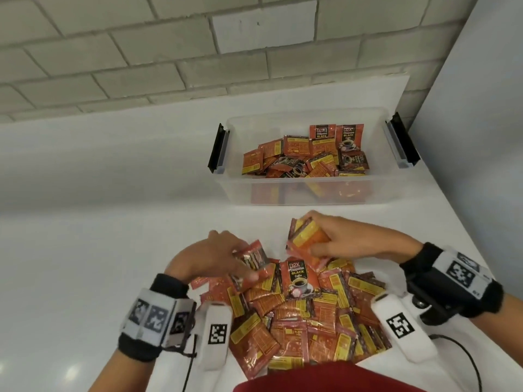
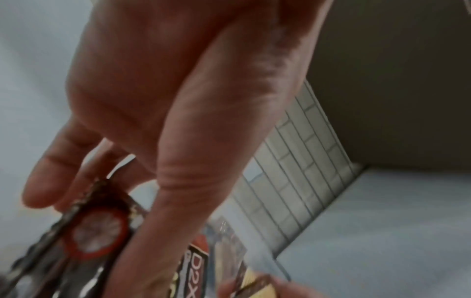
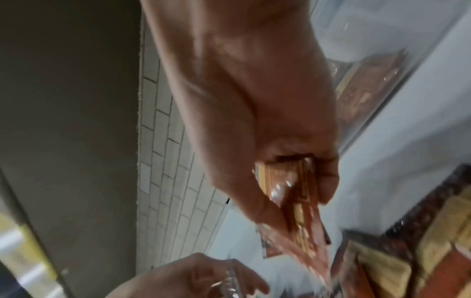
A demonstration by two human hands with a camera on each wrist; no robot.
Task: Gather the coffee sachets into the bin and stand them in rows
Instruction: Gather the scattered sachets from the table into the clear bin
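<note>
Behind sachet heap [image 1: 300, 309], half-filled bin [image 1: 311, 193]

Glossy foil sachets [image 1: 297, 306], clear plastic bin [image 1: 311, 190], smooth white tabletop [image 1: 99, 250].

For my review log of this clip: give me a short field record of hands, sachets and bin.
left hand: holds sachets at the pile's far left edge
right hand: grips a small stack of sachets above the pile
pile: loose sachets on the white table
bin: clear, open, beyond the pile
bin contents: mostly jumbled; two upright at the back
</note>
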